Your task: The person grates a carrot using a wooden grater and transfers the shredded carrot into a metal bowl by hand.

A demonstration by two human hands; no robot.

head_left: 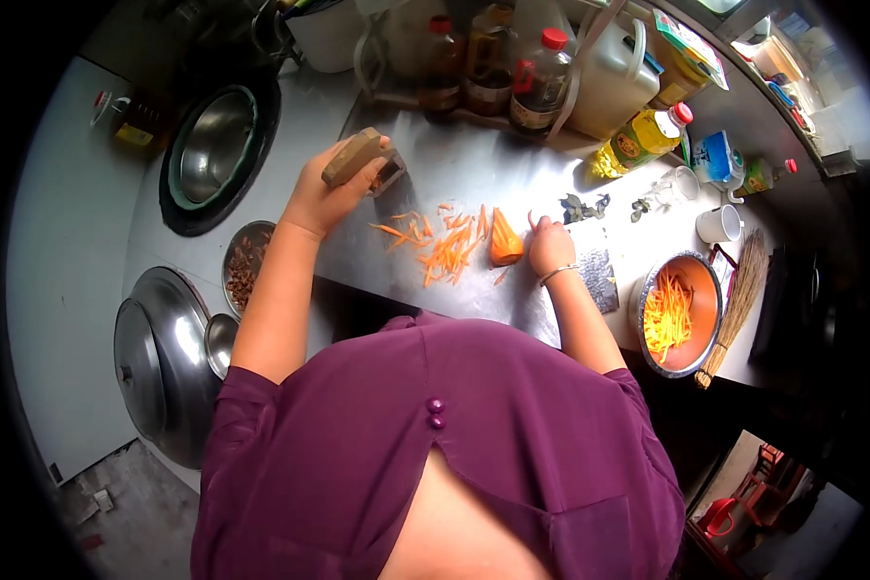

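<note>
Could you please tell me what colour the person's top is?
The top is a deep plum purple, best seen in the head view.

Clear plastic bottle of yellow oil (638, 140), 2 o'clock: green label, illegible
Dark red-capped sauce bottle (541, 89), 1 o'clock: label lettering was unreadable
Blue-and-white packet (713, 157), 2 o'clock: print was illegible

Daylight glares off the steel counter (343, 242) from the window (865, 97) up right — a pale wall (58, 290) stands left, above worn grey floor (155, 522) — and red seating (716, 517) shows low right.
</note>
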